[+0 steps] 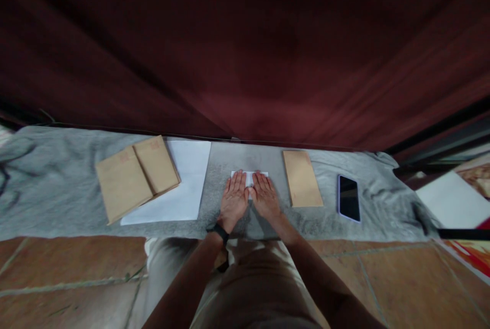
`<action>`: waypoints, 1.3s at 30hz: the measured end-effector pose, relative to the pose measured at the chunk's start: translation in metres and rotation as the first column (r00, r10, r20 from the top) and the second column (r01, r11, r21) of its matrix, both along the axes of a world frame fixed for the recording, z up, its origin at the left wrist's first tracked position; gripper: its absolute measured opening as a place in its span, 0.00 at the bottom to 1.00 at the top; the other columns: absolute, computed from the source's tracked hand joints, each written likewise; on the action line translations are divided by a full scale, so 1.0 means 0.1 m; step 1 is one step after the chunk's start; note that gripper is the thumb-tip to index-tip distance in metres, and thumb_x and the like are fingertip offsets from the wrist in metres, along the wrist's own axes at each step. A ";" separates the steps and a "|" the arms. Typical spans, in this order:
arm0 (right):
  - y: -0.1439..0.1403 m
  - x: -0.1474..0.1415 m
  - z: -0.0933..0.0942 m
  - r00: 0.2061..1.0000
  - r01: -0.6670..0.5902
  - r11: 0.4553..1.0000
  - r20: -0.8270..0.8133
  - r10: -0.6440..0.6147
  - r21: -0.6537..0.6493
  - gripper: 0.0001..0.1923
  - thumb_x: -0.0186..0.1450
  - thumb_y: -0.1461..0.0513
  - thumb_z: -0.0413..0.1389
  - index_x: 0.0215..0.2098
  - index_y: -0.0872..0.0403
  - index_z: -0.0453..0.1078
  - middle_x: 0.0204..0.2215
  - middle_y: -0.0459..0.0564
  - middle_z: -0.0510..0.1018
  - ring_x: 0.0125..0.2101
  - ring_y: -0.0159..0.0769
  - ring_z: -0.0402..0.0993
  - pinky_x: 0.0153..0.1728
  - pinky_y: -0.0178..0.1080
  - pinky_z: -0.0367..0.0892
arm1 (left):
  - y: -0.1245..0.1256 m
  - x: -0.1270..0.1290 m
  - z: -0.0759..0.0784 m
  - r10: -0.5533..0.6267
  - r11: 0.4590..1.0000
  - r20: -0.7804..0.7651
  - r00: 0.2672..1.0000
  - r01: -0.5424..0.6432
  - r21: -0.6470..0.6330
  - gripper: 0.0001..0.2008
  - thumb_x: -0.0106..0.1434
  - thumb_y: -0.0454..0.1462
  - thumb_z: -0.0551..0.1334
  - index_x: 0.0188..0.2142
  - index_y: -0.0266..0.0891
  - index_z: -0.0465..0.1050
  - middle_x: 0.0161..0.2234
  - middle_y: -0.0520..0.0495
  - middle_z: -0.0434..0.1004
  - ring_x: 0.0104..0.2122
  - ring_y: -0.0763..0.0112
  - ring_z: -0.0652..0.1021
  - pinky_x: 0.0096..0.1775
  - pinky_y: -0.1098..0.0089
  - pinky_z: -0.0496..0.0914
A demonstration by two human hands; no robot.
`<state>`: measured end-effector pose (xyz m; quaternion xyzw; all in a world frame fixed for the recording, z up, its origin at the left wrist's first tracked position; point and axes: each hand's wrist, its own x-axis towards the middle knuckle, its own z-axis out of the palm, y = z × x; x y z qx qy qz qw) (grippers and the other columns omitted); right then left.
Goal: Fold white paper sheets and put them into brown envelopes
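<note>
**Two hands pressing one folded white paper sheet**

Two bare hands are pressing flat on one small folded white paper sheet (249, 178), which is lying on the grey cloth mat (57, 181) at the middle of its width, closer to the far edge than to the near edge. The left hand (234, 197) and the right hand (265, 197) are resting side by side, thumbs nearly touching, fingers extended and close together, palms down; neither hand is gripping anything. Only the far strip of the paper is showing beyond the fingertips.

Handling, as a judgement: the paper is probably light, thin, limp and easily creased. It is likely sliding little on the cloth. Taking hold at a free edge or corner, pinched between thumb and forefinger, appears the best option.

Count of items on the mat:
- Folded white sheets under the hands: one.
- Flat brown paper envelopes: three. Two overlapping ones (133, 175) are lying toward the left edge; one (302, 178) is lying just right of the hands.
- Large unfolded white paper sheets (187, 186): at least one, partly under the two envelopes.
- Black smartphones (348, 198): one, toward the right edge.
- Black wristbands (218, 231): one, on the left wrist.
</note>
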<state>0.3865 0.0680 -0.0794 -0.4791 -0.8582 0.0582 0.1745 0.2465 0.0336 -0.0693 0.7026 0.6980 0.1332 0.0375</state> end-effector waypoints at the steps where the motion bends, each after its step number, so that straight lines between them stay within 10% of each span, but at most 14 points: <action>1: 0.01 0.05 -0.01 1.000 0.004 1.000 0.010 -0.004 0.012 0.28 0.78 0.57 0.42 0.72 0.62 0.55 0.71 0.60 0.58 0.71 0.47 0.52 0.69 0.54 0.52 | -0.01 -0.02 0.00 0.018 1.000 0.007 1.000 -0.018 0.007 0.29 0.75 0.38 0.44 0.72 0.29 0.53 0.72 0.36 0.54 0.73 0.58 0.53 0.71 0.53 0.50; 16: 0.02 0.23 0.03 0.992 0.121 0.991 0.033 -0.123 0.055 0.30 0.78 0.55 0.42 0.71 0.68 0.56 0.70 0.68 0.59 0.70 0.53 0.54 0.68 0.57 0.51 | -0.14 -0.16 -0.03 0.164 0.986 0.029 0.986 -0.165 0.010 0.31 0.75 0.43 0.44 0.72 0.28 0.51 0.73 0.35 0.53 0.73 0.56 0.53 0.70 0.51 0.49; 29: -0.33 0.25 -0.03 0.999 -0.020 1.000 0.043 0.020 0.010 0.34 0.77 0.53 0.46 0.73 0.66 0.49 0.72 0.67 0.54 0.71 0.52 0.51 0.68 0.57 0.52 | -0.26 -0.14 0.04 0.259 0.964 0.104 0.960 -0.263 0.033 0.30 0.74 0.40 0.45 0.72 0.28 0.53 0.71 0.34 0.56 0.73 0.54 0.54 0.70 0.49 0.49; 39: -0.34 0.25 -0.04 0.999 -0.016 0.999 0.033 0.015 0.047 0.34 0.77 0.53 0.45 0.73 0.68 0.50 0.71 0.69 0.55 0.71 0.54 0.51 0.68 0.57 0.52 | -0.27 -0.12 0.18 0.324 0.935 0.357 0.876 -0.355 0.023 0.24 0.70 0.37 0.53 0.63 0.31 0.67 0.59 0.33 0.74 0.59 0.52 0.73 0.61 0.53 0.66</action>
